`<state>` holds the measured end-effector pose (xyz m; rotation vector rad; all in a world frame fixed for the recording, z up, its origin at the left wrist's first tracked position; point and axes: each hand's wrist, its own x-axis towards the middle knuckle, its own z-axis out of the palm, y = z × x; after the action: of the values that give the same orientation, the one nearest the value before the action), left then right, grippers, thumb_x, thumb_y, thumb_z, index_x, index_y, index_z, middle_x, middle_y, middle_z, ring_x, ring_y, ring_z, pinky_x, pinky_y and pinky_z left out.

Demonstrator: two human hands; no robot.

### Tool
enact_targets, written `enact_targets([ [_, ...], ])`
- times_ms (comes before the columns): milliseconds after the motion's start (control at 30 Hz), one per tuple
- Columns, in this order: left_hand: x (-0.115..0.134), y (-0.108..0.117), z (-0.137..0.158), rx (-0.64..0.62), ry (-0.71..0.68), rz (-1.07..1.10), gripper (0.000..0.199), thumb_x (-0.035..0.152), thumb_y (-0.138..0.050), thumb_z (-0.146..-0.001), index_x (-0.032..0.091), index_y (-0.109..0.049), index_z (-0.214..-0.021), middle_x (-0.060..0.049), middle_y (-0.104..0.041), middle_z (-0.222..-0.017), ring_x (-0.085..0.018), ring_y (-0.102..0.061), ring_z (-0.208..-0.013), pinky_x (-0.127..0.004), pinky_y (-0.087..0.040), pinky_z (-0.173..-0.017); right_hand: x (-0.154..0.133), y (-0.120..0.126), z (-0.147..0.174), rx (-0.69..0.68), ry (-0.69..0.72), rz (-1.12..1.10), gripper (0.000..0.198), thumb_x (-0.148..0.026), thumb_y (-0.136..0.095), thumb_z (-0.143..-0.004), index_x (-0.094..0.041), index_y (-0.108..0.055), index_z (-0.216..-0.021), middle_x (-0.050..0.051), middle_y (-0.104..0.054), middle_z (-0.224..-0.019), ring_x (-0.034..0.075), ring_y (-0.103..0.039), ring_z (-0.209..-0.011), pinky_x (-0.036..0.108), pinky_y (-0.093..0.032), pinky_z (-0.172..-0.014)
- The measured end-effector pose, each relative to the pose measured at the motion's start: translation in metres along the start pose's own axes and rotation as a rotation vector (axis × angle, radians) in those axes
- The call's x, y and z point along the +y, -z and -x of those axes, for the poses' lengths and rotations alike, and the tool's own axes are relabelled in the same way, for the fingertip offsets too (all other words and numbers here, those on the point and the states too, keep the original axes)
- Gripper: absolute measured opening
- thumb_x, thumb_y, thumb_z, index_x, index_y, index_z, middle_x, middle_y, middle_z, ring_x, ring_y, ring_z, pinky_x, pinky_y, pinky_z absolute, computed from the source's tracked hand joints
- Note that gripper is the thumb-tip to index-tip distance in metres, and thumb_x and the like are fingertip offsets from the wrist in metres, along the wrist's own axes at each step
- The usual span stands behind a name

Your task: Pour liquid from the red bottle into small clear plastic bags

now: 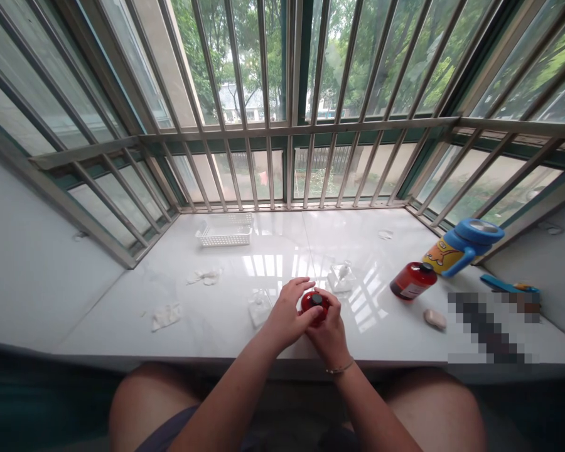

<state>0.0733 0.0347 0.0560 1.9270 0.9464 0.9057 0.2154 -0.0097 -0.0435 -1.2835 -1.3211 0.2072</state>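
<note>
A red bottle with a black cap [317,299] stands between my two hands, near the front edge of the white sill. My right hand [332,326] is closed around its right side. From the left, my left hand [289,314] lies against the same bottle, thumb on its near side and fingers bent over toward the far side. The bottle's lower part is hidden by my hands. Just left of my left hand is a clear square glass bottle [260,309]. Another clear glass bottle [342,277] stands beyond my right hand.
At the right are a larger red bottle [414,280], a blue and yellow mug [464,248] and a pinkish block [434,319]. A white plastic basket [225,231] sits at the back left. Crumpled tissues [166,317] lie at the left. Metal bars [290,130] line the window.
</note>
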Motion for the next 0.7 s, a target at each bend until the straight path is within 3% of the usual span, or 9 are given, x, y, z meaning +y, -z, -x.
enact_targets([
  [133,0.001,-0.002,-0.002,0.015,0.001,-0.009,0.028,0.013,-0.08,-0.086,0.026,-0.078,-0.11,-0.012,-0.065,-0.147,-0.033,-0.059,-0.142,-0.056,-0.044,-0.124,-0.001,0.001,-0.001,-0.005,0.008,-0.022,0.081,-0.044,-0.089,-0.083,-0.029,-0.044,-0.148,0.016,-0.062,-0.143,0.033,-0.069,-0.127,0.057,-0.062,-0.103],
  [400,-0.002,-0.017,-0.003,0.203,0.057,0.098,0.026,0.014,-0.09,-0.075,0.022,-0.071,-0.09,-0.007,-0.074,-0.12,-0.028,-0.07,-0.118,-0.049,-0.054,-0.108,0.0,0.001,0.0,-0.005,0.024,-0.023,0.08,-0.037,-0.089,-0.082,-0.03,-0.044,-0.148,0.015,-0.061,-0.144,0.033,-0.068,-0.129,0.058,-0.061,-0.105],
  [700,0.004,-0.015,-0.002,0.289,-0.098,0.037,0.02,0.024,-0.086,-0.087,0.024,-0.074,-0.104,-0.01,-0.075,-0.12,-0.03,-0.069,-0.12,-0.05,-0.056,-0.108,-0.001,0.0,-0.003,0.016,0.06,0.017,0.075,-0.039,-0.086,-0.085,-0.029,-0.044,-0.147,0.015,-0.063,-0.14,0.033,-0.07,-0.123,0.057,-0.064,-0.1],
])
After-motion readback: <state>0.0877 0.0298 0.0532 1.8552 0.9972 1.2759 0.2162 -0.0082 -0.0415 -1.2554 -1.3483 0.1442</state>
